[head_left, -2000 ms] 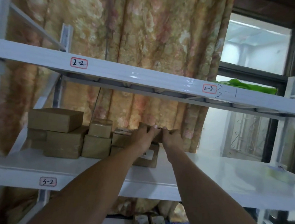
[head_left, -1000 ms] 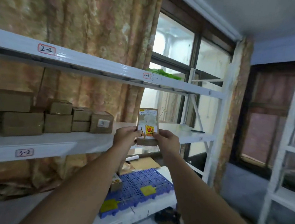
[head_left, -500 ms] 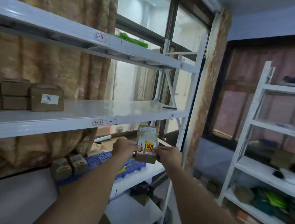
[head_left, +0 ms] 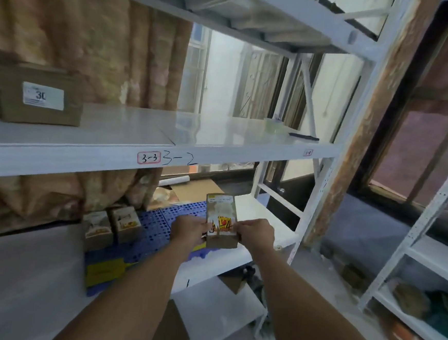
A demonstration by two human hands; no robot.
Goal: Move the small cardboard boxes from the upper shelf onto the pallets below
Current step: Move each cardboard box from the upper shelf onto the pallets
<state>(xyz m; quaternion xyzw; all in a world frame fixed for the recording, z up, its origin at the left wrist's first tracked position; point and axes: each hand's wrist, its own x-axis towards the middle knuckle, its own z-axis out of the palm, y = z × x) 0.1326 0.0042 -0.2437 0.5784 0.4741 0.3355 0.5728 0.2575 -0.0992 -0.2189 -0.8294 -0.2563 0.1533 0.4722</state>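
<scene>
Grips box [head_left: 220, 220] at centre frame from both sides: left hand [head_left: 190, 230] and right hand [head_left: 255, 234], fingers curled round its lower end, likely to keep it upright and steady. Holds it near the blue pallet [head_left: 156, 226], right of two boxes [head_left: 97, 229] standing there, probably to extend that row. Leaves more boxes [head_left: 38, 96] on shelf [head_left: 113, 134], upper left.

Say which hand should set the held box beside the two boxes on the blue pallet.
Left, probably. The left hand and right hand both grip the box, but the two boxes on the blue pallet lie on the left hand's side.
</scene>
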